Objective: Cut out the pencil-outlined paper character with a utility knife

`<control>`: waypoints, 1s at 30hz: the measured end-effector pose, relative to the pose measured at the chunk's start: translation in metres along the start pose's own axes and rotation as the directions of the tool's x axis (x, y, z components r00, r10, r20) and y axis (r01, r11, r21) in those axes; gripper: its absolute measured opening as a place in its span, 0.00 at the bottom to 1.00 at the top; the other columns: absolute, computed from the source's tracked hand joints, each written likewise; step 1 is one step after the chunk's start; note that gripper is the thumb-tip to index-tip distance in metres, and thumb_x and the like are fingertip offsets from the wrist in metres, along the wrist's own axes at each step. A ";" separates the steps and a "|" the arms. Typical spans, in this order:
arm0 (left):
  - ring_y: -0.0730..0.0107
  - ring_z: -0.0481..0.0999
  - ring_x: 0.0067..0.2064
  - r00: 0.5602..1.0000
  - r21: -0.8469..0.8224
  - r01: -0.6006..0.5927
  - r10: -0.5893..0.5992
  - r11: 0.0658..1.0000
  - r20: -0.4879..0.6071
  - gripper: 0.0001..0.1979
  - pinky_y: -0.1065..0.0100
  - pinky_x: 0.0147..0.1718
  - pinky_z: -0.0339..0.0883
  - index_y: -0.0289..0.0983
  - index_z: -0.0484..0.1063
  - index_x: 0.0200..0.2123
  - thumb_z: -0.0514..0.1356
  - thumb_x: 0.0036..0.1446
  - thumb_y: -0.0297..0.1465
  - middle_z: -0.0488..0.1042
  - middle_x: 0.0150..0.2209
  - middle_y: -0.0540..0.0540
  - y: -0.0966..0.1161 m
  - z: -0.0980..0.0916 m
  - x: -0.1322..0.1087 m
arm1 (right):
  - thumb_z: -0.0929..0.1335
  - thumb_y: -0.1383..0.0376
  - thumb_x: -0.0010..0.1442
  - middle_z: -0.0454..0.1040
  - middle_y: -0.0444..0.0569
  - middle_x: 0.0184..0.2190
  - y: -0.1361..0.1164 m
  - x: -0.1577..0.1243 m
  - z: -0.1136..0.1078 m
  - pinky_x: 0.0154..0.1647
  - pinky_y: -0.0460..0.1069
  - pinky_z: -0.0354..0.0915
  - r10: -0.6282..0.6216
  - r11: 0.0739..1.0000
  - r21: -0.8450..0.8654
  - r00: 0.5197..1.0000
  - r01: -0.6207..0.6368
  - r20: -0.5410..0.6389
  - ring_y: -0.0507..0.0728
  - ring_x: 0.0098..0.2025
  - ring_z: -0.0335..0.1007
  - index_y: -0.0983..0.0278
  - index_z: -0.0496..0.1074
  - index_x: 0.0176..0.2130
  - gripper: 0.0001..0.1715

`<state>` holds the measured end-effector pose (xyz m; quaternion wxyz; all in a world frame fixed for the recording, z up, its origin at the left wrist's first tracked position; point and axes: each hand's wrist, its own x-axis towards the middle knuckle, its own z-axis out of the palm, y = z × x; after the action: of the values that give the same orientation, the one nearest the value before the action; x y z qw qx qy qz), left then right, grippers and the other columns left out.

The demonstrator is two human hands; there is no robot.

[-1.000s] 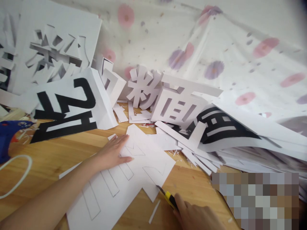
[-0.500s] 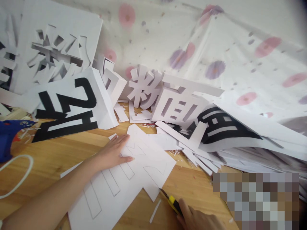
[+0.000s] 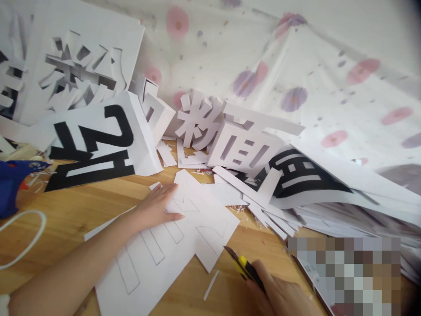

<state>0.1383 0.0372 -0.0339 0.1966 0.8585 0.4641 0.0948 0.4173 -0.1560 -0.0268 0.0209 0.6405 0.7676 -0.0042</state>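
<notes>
My left hand (image 3: 157, 210) lies flat, fingers stretched out, pressing down a white board sheet (image 3: 184, 237) with outlined strokes drawn on it, on the wooden floor (image 3: 75, 210). My right hand (image 3: 283, 292), at the bottom edge, grips a yellow and black utility knife (image 3: 242, 264). The blade tip points up-left and sits just off the sheet's right edge. A thin white cut strip (image 3: 211, 285) lies on the wood below the sheet.
White cut-out characters (image 3: 226, 131) and black printed character sheets (image 3: 95, 145) stand and lie behind the sheet. A stack of white boards (image 3: 329, 206) spreads to the right. A blue glue gun (image 3: 13, 180) with a white cord (image 3: 29, 237) sits at left. Flowered cloth (image 3: 296, 70) hangs behind.
The knife and my right hand have drawn down and to the right, from the sheet's edge onto the bare wood. My left hand has stayed put.
</notes>
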 end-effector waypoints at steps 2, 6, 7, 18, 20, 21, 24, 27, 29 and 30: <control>0.52 0.47 0.63 1.000 -0.019 -0.001 0.001 1.000 -0.022 0.43 0.54 0.59 0.39 0.35 0.49 0.61 0.54 0.47 0.52 0.50 0.63 0.38 0.000 0.000 0.000 | 0.61 0.67 0.60 0.75 0.41 0.21 -0.010 0.016 -0.011 0.17 0.47 0.51 0.005 1.000 0.013 1.000 -0.005 -0.001 0.57 0.21 0.73 0.61 0.61 0.36 0.02; 0.49 0.47 0.63 0.999 -0.038 0.006 -0.007 0.999 -0.033 0.43 0.54 0.59 0.41 0.34 0.50 0.60 0.55 0.46 0.52 0.51 0.62 0.38 0.002 -0.001 -0.001 | 0.62 0.66 0.60 0.76 0.44 0.23 -0.038 0.051 -0.029 0.16 0.48 0.46 0.023 0.998 -0.063 0.998 -0.019 0.051 0.59 0.22 0.73 0.62 0.63 0.33 0.02; 0.49 0.47 0.63 1.000 -0.029 0.012 -0.012 1.000 -0.023 0.43 0.54 0.59 0.41 0.33 0.50 0.60 0.55 0.47 0.52 0.51 0.63 0.37 0.003 -0.001 -0.001 | 0.62 0.66 0.60 0.76 0.44 0.23 -0.043 0.057 -0.032 0.16 0.48 0.45 0.028 0.996 -0.091 0.998 -0.023 0.056 0.59 0.22 0.73 0.62 0.63 0.33 0.03; 0.54 0.45 0.64 0.999 0.015 0.015 -0.015 1.000 0.032 0.43 0.55 0.60 0.37 0.32 0.46 0.61 0.55 0.48 0.50 0.48 0.63 0.36 0.007 -0.006 -0.003 | 0.61 0.66 0.60 0.75 0.44 0.21 -0.053 0.066 -0.031 0.16 0.48 0.42 0.022 0.990 -0.138 0.996 -0.010 0.085 0.58 0.20 0.72 0.62 0.64 0.33 0.03; 0.53 0.45 0.64 0.999 0.003 0.013 -0.014 1.000 0.035 0.44 0.55 0.60 0.37 0.30 0.46 0.61 0.55 0.48 0.50 0.47 0.63 0.36 0.008 -0.007 -0.003 | 0.60 0.67 0.61 0.75 0.45 0.22 -0.055 0.067 -0.034 0.17 0.49 0.41 0.026 0.991 -0.130 0.992 -0.010 0.125 0.59 0.21 0.72 0.63 0.64 0.35 0.04; 0.53 0.45 0.64 0.999 -0.004 0.012 -0.012 1.000 0.035 0.44 0.54 0.60 0.37 0.30 0.46 0.61 0.55 0.48 0.50 0.48 0.63 0.36 0.008 -0.007 -0.003 | 0.60 0.68 0.61 0.75 0.45 0.22 -0.056 0.067 -0.036 0.17 0.49 0.40 0.031 0.992 -0.128 0.989 -0.013 0.142 0.59 0.22 0.73 0.63 0.63 0.35 0.04; 0.50 0.45 0.63 0.999 -0.033 0.023 -0.022 0.999 0.036 0.44 0.53 0.59 0.38 0.32 0.47 0.61 0.56 0.47 0.51 0.48 0.63 0.36 0.007 -0.007 -0.003 | 0.59 0.68 0.62 0.76 0.47 0.23 -0.060 0.067 -0.042 0.17 0.49 0.38 0.038 0.992 -0.127 0.984 -0.015 0.174 0.61 0.23 0.73 0.63 0.63 0.34 0.06; 0.50 0.45 0.63 0.999 -0.039 0.027 -0.026 0.999 0.027 0.44 0.53 0.59 0.38 0.32 0.48 0.61 0.56 0.47 0.51 0.49 0.63 0.37 0.007 -0.007 -0.002 | 0.59 0.67 0.62 0.75 0.47 0.22 -0.061 0.069 -0.045 0.16 0.49 0.37 0.028 0.987 -0.163 0.977 0.006 0.210 0.61 0.22 0.72 0.63 0.63 0.35 0.06; 0.52 0.46 0.63 1.000 -0.018 0.013 -0.012 1.000 0.021 0.44 0.54 0.60 0.37 0.31 0.48 0.61 0.56 0.47 0.51 0.49 0.63 0.36 0.007 -0.006 -0.002 | 0.59 0.69 0.61 0.73 0.46 0.20 -0.062 0.070 -0.046 0.15 0.49 0.36 -0.007 0.980 -0.194 0.975 0.051 0.224 0.60 0.20 0.71 0.64 0.64 0.36 0.06; 0.52 0.46 0.63 1.000 -0.003 0.007 -0.007 1.000 0.024 0.44 0.54 0.60 0.37 0.30 0.47 0.61 0.55 0.48 0.51 0.49 0.63 0.36 0.007 -0.006 -0.001 | 0.59 0.70 0.61 0.72 0.46 0.20 -0.062 0.071 -0.047 0.14 0.49 0.36 -0.043 0.972 -0.216 0.973 0.094 0.226 0.59 0.18 0.70 0.64 0.64 0.36 0.07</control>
<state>0.1404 0.0343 -0.0253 0.2038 0.8577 0.4644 0.0847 0.3427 -0.0959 0.0161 0.1783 0.6025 0.7778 0.0113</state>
